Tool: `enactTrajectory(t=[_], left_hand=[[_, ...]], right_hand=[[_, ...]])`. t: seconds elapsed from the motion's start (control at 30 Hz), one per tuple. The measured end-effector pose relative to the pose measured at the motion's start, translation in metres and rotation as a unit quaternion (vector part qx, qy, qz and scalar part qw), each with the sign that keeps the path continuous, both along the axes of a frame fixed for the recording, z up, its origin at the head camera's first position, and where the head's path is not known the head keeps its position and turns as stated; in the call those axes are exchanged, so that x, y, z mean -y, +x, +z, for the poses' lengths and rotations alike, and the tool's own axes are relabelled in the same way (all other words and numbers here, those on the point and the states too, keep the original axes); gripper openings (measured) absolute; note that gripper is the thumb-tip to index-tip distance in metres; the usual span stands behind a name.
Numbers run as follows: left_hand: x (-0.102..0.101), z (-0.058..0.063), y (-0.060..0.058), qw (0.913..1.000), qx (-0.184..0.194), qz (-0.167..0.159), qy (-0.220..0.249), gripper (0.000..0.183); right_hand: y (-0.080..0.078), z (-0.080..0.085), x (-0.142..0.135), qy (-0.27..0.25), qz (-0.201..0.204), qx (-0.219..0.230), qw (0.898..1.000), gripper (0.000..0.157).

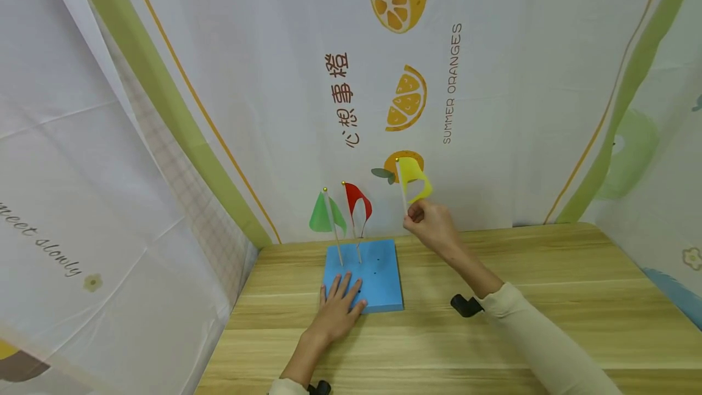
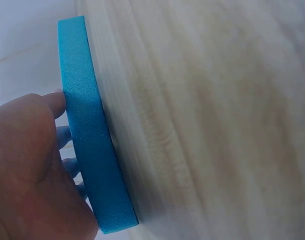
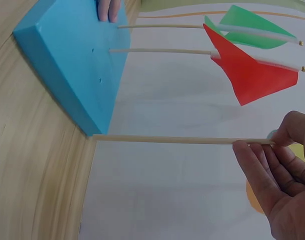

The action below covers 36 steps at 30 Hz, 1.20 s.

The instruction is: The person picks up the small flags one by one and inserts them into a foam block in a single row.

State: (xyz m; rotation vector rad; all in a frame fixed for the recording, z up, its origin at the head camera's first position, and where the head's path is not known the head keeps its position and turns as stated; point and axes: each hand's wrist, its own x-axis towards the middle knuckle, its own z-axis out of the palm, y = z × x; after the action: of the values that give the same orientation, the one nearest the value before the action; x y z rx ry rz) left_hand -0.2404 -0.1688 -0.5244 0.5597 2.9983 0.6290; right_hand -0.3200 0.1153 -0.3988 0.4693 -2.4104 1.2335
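Observation:
A square blue foam block point(image 1: 386, 288) lies on the table. My left hand point(image 1: 336, 317) rests on its near left part with fingers spread and straight. The left wrist view shows the block's side edge point(image 2: 90, 130) beside that hand. A green flag point(image 1: 320, 215) and a red flag point(image 1: 355, 194) stand in the block, slightly tilted. To the right, my right hand point(image 1: 436, 228) pinches a yellow flag point(image 1: 412, 170) by its stick, raised above the table. In the right wrist view the wooden stick point(image 3: 167, 139) points down past the block's corner; its yellow cloth is mostly hidden.
Small holes point(image 1: 375, 273) show in the block's top, right of the standing flags. The wood-grain table point(image 1: 526, 285) extends to the right. Behind it hangs a white curtain point(image 1: 263, 108) printed with oranges. A black strap mount point(image 1: 466, 305) sits by my right wrist.

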Motion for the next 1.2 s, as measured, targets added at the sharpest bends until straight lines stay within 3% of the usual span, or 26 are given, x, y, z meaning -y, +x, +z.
enactTrajectory(t=[0.4, 0.77, 1.2], left_hand=[[0.0, 0.0, 0.001, 1.0, -0.002, -0.002, 0.004, 0.063], [0.0, -0.001, 0.0, 1.0, 0.007, 0.001, -0.003, 0.064], [0.0, 0.0, -0.001, 1.0, 0.007, 0.001, -0.001, 0.064]], right_hand=[[-0.006, 0.002, 0.026, 0.001, 0.002, 0.019, 1.0, 0.011], [-0.01, 0.002, 0.047, -0.005, 0.012, 0.007, 1.0, 0.01], [-0.024, -0.01, 0.064, -0.025, 0.013, -0.013, 1.0, 0.009]])
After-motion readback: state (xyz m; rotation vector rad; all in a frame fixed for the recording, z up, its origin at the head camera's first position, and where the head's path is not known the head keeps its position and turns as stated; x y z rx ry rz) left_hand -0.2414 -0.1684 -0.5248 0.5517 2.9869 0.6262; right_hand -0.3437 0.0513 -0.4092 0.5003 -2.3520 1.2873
